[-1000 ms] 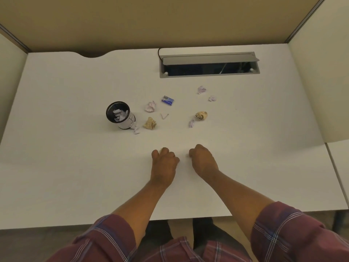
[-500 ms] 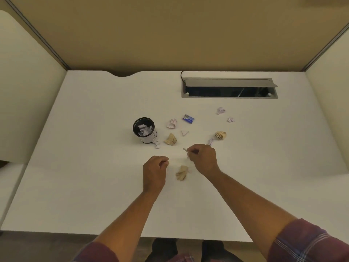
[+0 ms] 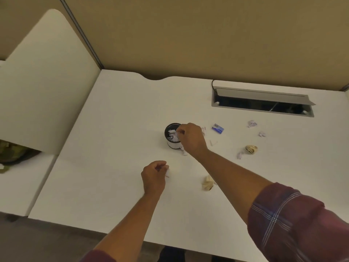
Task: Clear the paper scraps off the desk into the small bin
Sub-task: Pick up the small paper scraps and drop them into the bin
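Observation:
The small bin [image 3: 171, 145], black-rimmed with a white wall, stands mid-desk with white scraps inside. My right hand [image 3: 191, 138] hovers over its right edge, fingertips pinched on a small white scrap at the opening. My left hand [image 3: 154, 174] rests nearer me, closed on another white scrap [image 3: 167, 173] that pokes out by the thumb. A tan crumpled ball [image 3: 207, 183] lies beside my right forearm. A second tan ball [image 3: 251, 149] and white scraps [image 3: 252, 123] [image 3: 262, 134] [image 3: 239, 155] lie to the right. One scrap [image 3: 184, 151] touches the bin's base.
A blue wrapper [image 3: 217, 128] and a thin paper sliver [image 3: 213, 142] lie right of the bin. An open cable hatch [image 3: 262, 103] is set into the desk's far side. A white partition [image 3: 47, 82] walls the left edge; a camouflage bag [image 3: 11, 152] sits beyond it.
My right hand has carried its pinched scrap from mid-desk up and left to the bin's opening. My left hand stays closed near the same spot. The camera view swung left.

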